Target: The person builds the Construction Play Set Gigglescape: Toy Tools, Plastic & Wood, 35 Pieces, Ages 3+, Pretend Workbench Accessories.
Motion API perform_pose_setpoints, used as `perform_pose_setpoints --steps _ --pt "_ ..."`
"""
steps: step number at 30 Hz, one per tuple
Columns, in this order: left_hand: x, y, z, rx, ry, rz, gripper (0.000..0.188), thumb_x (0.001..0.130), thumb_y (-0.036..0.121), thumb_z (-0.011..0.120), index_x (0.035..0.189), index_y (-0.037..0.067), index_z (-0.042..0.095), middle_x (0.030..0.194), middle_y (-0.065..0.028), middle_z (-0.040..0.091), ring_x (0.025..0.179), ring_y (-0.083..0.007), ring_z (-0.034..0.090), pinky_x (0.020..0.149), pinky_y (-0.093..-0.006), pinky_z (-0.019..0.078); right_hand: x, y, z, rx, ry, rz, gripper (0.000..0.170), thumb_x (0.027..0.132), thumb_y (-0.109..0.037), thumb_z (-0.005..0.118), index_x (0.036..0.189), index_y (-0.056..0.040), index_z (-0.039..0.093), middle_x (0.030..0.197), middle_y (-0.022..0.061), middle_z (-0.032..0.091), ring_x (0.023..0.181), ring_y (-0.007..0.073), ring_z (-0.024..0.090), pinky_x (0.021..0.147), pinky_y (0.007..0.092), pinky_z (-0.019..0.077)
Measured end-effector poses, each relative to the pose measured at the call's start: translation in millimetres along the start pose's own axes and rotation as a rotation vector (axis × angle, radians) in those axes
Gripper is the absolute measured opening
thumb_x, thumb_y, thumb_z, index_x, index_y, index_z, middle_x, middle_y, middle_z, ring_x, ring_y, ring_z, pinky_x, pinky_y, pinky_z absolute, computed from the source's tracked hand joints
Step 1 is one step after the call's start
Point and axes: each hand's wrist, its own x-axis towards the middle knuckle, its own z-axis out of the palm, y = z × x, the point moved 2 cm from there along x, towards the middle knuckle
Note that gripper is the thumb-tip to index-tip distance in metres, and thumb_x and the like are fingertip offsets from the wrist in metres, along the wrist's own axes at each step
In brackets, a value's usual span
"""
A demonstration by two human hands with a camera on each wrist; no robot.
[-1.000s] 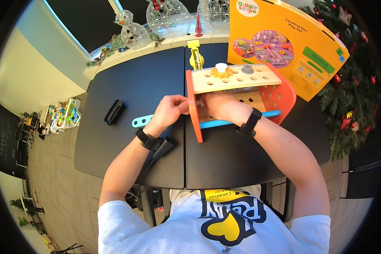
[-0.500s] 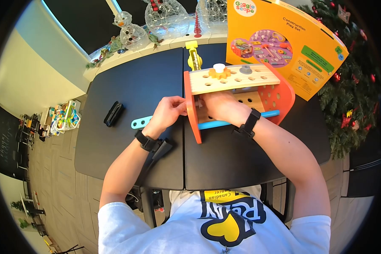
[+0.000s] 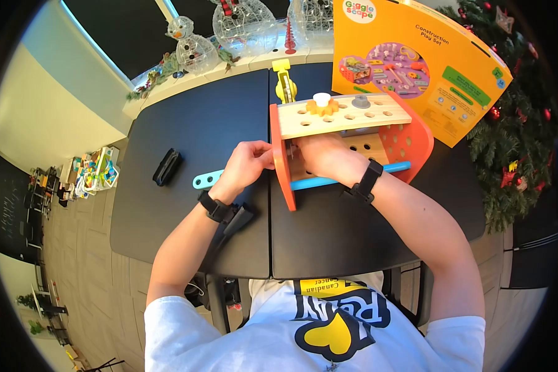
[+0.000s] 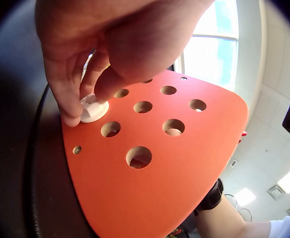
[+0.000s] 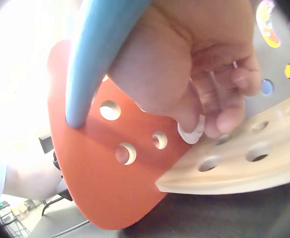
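Observation:
A toy workbench has orange-red side panels [image 4: 155,168] with holes, a wooden top [image 3: 347,116] and a blue rod [image 5: 93,54]. At the outside of its left panel, my left hand [image 3: 247,165] pinches a round white piece [image 4: 94,110] lying against the panel near one edge. My right hand [image 3: 328,155] reaches inside the bench beneath the top. In the right wrist view its thumb and curled fingers hold a white piece [image 5: 192,133] by the panel's inner face. An orange gear [image 3: 323,107] with a white centre and a grey piece [image 3: 361,101] sit on the top.
A teal strip with holes [image 3: 207,179] and a black case [image 3: 167,167] lie on the dark table [image 3: 167,229], left of the bench. Behind the bench are a yellow toy piece [image 3: 284,80] and a large yellow box [image 3: 440,68]. A decorated tree stands at the right.
The head view has shifted slightly. Both hands stay at the left panel with almost no visible movement.

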Motion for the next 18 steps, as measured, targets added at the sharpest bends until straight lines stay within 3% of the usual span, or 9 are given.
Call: perform_pose_setpoints --steps 3,9,11,13,16,18 --pt "1 0 -1 0.025 -0.001 -0.010 0.031 0.103 0.022 0.069 0.111 -0.008 0.073 0.095 -0.0088 0.076 0.086 -0.0140 0.071 0.082 -0.0303 0.0574 1 -1 3 -0.209 -0.131 0.027 0.025 0.089 -0.008 0.067 0.114 -0.0021 0.069 0.105 0.0190 0.074 0.100 0.0384 0.071 0.083 0.0453 0.0569" --pt "2 -3 -2 0.026 0.006 -0.020 0.032 0.103 0.023 0.070 0.110 -0.008 0.074 0.094 -0.0089 0.076 0.085 -0.0136 0.071 0.081 -0.0302 0.0574 -2 -15 -7 -0.072 -0.071 0.012 0.029 0.091 -0.011 0.067 0.118 -0.0033 0.069 0.110 0.0186 0.073 0.101 0.0384 0.070 0.084 0.0456 0.0567" --pt "3 -4 -2 0.028 0.005 -0.014 0.032 0.103 0.023 0.069 0.110 -0.008 0.074 0.094 -0.0090 0.076 0.085 -0.0136 0.071 0.081 -0.0303 0.0574 -2 -9 -4 0.252 -0.083 0.117 0.029 0.090 -0.010 0.067 0.119 -0.0033 0.068 0.109 0.0184 0.073 0.100 0.0387 0.070 0.084 0.0460 0.0565" --pt "3 -5 -1 0.019 0.006 -0.009 0.032 0.103 0.023 0.069 0.110 -0.008 0.074 0.094 -0.0090 0.076 0.085 -0.0136 0.071 0.081 -0.0303 0.0574 -1 -5 -2 0.399 -0.088 0.167 0.029 0.090 -0.009 0.067 0.119 -0.0034 0.067 0.109 0.0182 0.072 0.099 0.0390 0.070 0.084 0.0464 0.0562" --pt "2 -5 0 0.001 0.006 -0.005 0.031 0.103 0.022 0.069 0.110 -0.008 0.073 0.095 -0.0090 0.076 0.085 -0.0139 0.071 0.081 -0.0305 0.0575 -2 -3 -2 0.206 -0.075 0.107 0.027 0.090 -0.009 0.067 0.117 -0.0033 0.066 0.108 0.0184 0.072 0.099 0.0397 0.069 0.084 0.0469 0.0559" --pt "2 -5 -1 0.010 0.005 -0.001 0.031 0.103 0.021 0.068 0.111 -0.008 0.073 0.095 -0.0091 0.076 0.085 -0.0142 0.071 0.082 -0.0306 0.0576 -2 -2 2 -0.118 -0.047 -0.011 0.026 0.089 -0.010 0.068 0.114 -0.0027 0.066 0.108 0.0190 0.072 0.099 0.0402 0.069 0.084 0.0474 0.0558"
